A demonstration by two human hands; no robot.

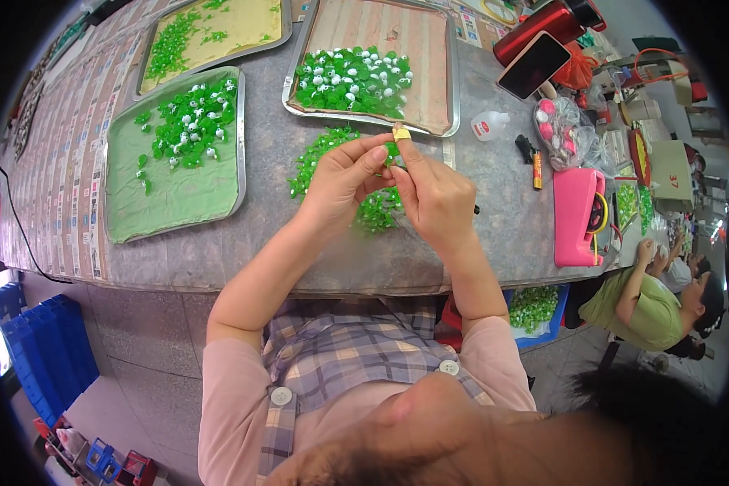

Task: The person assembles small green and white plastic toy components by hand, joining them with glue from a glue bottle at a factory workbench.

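Note:
Both hands meet over the table's front part, above a loose pile of small green plastic pieces (320, 158) with some white bits among them. My left hand (340, 176) pinches a small green piece (392, 152) between thumb and fingertips. From the other side my right hand (439, 194) closes on the same piece, its index finger wrapped near the tip with yellow tape (402, 134). The fingers cover most of the piece. A small dark end (476, 210) shows beside the right hand; what it belongs to is hidden.
A tray (434, 73) of green pieces with white balls stands beyond my hands. To the left are a green-lined tray (174, 206) and a yellow-lined tray (251, 24). At right lie a phone (535, 65), a small bottle (489, 125), a glue tube (537, 172) and a pink tape dispenser (575, 219).

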